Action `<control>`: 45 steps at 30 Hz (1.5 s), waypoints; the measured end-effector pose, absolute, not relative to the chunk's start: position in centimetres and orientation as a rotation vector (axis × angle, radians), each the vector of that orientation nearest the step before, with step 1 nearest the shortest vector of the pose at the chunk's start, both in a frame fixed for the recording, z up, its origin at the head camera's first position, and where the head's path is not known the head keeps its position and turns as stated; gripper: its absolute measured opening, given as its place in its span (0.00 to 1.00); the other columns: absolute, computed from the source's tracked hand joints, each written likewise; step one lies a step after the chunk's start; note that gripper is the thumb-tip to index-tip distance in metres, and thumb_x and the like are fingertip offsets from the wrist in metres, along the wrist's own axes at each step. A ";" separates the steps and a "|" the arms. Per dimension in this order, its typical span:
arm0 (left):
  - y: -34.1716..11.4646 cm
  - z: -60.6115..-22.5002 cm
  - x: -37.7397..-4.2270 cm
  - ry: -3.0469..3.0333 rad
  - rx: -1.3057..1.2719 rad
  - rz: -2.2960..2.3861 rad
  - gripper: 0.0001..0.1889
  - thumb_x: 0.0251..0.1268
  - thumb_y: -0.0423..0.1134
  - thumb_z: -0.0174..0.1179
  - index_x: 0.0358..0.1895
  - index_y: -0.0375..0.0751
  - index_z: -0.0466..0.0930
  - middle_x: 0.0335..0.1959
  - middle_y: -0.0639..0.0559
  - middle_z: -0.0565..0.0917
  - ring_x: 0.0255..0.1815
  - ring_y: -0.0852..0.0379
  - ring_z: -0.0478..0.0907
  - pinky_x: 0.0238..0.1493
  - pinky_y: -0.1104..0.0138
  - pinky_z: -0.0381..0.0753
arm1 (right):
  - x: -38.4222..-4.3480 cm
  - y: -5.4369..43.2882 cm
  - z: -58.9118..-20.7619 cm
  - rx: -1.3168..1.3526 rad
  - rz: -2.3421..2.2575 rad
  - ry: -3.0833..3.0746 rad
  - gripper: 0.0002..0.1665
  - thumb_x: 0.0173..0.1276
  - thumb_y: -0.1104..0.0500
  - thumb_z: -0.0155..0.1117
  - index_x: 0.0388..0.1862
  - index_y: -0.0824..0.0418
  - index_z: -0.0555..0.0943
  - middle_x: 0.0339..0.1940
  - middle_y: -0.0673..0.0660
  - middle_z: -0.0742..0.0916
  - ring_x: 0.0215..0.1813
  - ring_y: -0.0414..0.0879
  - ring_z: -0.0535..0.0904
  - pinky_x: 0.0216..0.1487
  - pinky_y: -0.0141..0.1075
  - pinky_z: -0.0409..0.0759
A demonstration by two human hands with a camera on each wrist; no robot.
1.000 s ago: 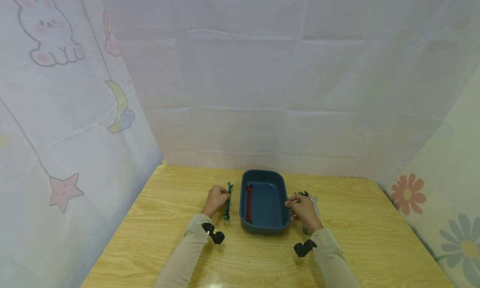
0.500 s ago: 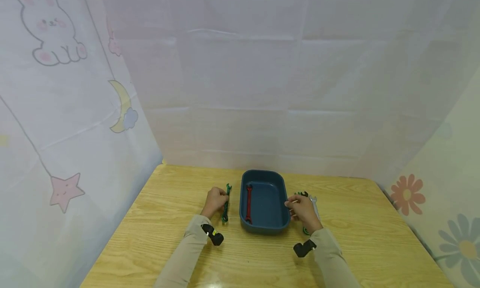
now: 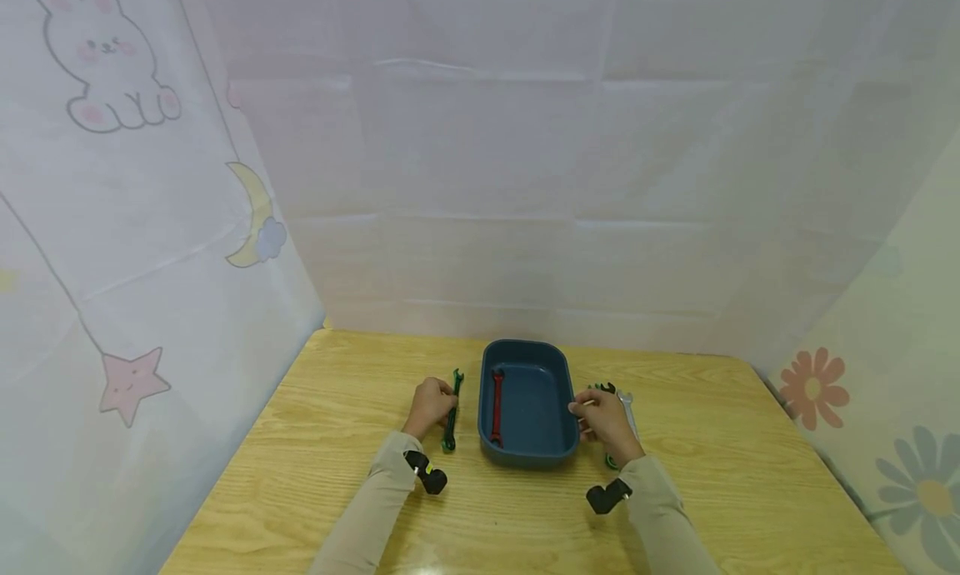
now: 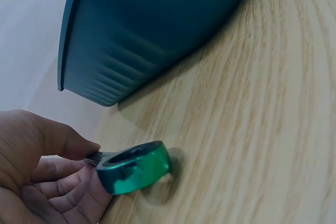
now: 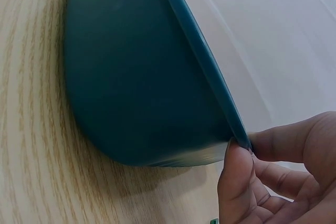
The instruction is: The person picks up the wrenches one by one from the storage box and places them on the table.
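Note:
My left hand (image 3: 432, 404) pinches a shiny green wrench (image 3: 451, 429) by its shank, left of a dark blue plastic bin (image 3: 528, 457). In the left wrist view the ring end of the green wrench (image 4: 139, 167) points at the camera, just over or on the table; which of the two I cannot tell. My right hand (image 3: 606, 421) grips the bin's right rim between thumb and fingers, as the rim (image 5: 210, 72) shows in the right wrist view. Inside the bin a red wrench (image 3: 497, 408) lies along the left wall.
Partly hidden by the right hand, a silver wrench (image 3: 628, 408) and a green-and-black wrench (image 3: 611, 461) lie right of the bin. The wooden table (image 3: 487, 525) meets a pale hanging sheet (image 3: 480, 267) behind the bin.
My left hand has shifted slightly toward me and to the left with the green wrench. The right hand stays on the bin's rim, and the bin has hardly moved.

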State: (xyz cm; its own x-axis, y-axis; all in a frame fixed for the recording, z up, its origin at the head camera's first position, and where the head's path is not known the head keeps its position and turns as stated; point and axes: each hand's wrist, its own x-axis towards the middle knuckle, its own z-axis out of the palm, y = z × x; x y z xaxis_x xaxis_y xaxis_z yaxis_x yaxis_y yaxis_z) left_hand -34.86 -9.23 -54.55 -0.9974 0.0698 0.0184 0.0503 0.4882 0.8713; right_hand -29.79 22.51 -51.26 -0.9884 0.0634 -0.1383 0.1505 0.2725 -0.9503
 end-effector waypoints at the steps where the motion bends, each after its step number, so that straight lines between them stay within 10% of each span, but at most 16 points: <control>1: -9.3 -54.6 -34.8 2.694 0.116 1.576 0.10 0.62 0.25 0.58 0.44 0.22 0.84 0.23 0.40 0.85 0.11 0.58 0.78 0.17 0.64 0.82 | -29.8 22.5 -51.3 0.207 -1.841 2.448 0.15 0.73 0.65 0.61 0.53 0.73 0.77 0.33 0.63 0.81 0.23 0.46 0.76 0.27 0.43 0.82; 8: -9.4 -55.1 -34.8 2.727 0.121 1.565 0.06 0.59 0.24 0.59 0.27 0.27 0.84 0.14 0.46 0.81 0.08 0.59 0.75 0.14 0.66 0.80 | -29.6 22.2 -51.4 0.212 -1.838 2.451 0.15 0.73 0.64 0.61 0.53 0.73 0.77 0.34 0.63 0.81 0.24 0.46 0.76 0.27 0.43 0.82; 14: -9.4 -55.2 -34.5 2.840 0.080 1.453 0.21 0.56 0.24 0.60 0.07 0.41 0.70 0.03 0.53 0.72 0.04 0.61 0.70 0.09 0.68 0.73 | -29.5 22.1 -51.5 0.207 -1.844 2.432 0.14 0.73 0.64 0.61 0.53 0.73 0.77 0.33 0.62 0.80 0.23 0.46 0.76 0.26 0.43 0.82; 45: -9.4 -57.0 -33.8 2.891 0.104 1.627 0.07 0.62 0.34 0.68 0.29 0.34 0.83 0.19 0.51 0.81 0.16 0.60 0.76 0.18 0.68 0.77 | -29.8 22.6 -51.2 0.222 -1.837 2.450 0.15 0.73 0.64 0.61 0.53 0.72 0.77 0.32 0.60 0.82 0.24 0.45 0.77 0.26 0.40 0.83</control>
State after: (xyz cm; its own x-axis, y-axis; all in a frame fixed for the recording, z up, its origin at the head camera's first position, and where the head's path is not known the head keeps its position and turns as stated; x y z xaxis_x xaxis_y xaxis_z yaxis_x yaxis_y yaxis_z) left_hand -33.79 -9.35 -57.05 -0.9824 -0.0323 0.1839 0.1404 0.5210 0.8419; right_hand -29.84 22.56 -51.24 -0.9870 0.0723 -0.1433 0.1578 0.2743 -0.9486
